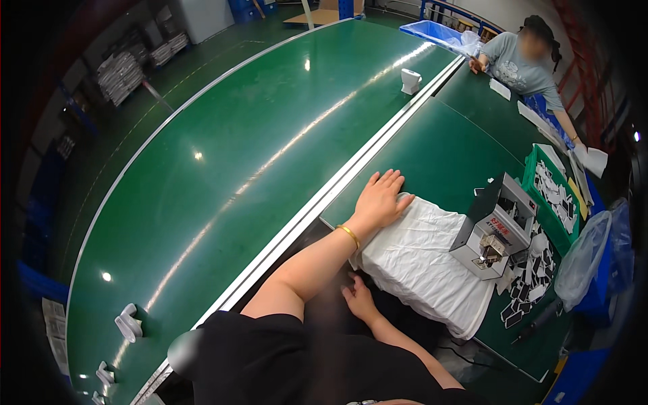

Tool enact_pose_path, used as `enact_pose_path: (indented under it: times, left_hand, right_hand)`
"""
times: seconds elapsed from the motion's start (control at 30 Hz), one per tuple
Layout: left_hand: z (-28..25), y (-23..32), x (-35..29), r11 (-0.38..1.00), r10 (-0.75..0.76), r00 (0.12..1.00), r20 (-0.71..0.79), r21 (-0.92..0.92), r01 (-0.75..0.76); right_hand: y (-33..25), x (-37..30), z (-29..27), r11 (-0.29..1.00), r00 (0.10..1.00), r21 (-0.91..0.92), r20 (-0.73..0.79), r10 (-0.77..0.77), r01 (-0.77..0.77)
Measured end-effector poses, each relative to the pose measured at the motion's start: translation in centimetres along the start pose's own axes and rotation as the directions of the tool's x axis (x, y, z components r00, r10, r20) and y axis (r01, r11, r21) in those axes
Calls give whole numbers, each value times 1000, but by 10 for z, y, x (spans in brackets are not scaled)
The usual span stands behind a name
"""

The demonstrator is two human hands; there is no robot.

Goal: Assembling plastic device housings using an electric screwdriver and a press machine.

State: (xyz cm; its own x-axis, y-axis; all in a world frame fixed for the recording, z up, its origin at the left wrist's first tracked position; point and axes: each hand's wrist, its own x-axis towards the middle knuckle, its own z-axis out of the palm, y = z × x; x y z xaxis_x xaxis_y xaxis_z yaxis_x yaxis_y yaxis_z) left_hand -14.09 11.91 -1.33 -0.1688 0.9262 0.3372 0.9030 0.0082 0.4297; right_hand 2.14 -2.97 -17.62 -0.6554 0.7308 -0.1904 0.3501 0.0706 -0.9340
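Note:
My left hand [383,197] lies flat on the green worktable [432,162], fingers stretched out, with a gold bangle on the wrist. Its thumb side touches the corner of a crumpled white cloth [425,256] that drapes over the table's near edge. My right hand [360,297] hangs lower, in front of that edge, thumb and fingers apart and nothing visible in them. To the right of the cloth stands a small grey and black bench machine [493,226] with a metal mechanism at its front.
Small black-and-white pieces [530,287] lie heaped beside the machine, near a green bin [567,233] of similar pieces. A green conveyor belt [270,121] runs along the left, carrying a white moulded part [410,81] and grey-white ones [128,324]. A co-worker [523,67] sits far right.

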Motion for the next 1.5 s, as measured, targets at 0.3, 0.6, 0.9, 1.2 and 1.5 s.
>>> enact_pose_path:
  times: [0.3,0.6,0.9,1.2,1.5]
  left_hand:
    - [3,4,-2,1000,8,1000,-2,-29,-8]
    - [0,-2,3,1000,25,1000,-9,2,-25]
    - [2,-2,3,999,52,999,-7,10,-52]
    - [2,0,4,999,45,999,1,26,-45]
    - [1,-1,4,998,47,999,3,35,-47]
  right_hand:
    - [8,-4,0,995,995,59,-67,79,-75]
    - [9,-2,4,997,981,51,-187,58,-49]
    - [12,4,6,985,991,-167,-122,-63,42]
    - [21,6,7,992,990,-112,-122,-68,55]
    - [20,7,4,999,995,-35,-93,-40,37]
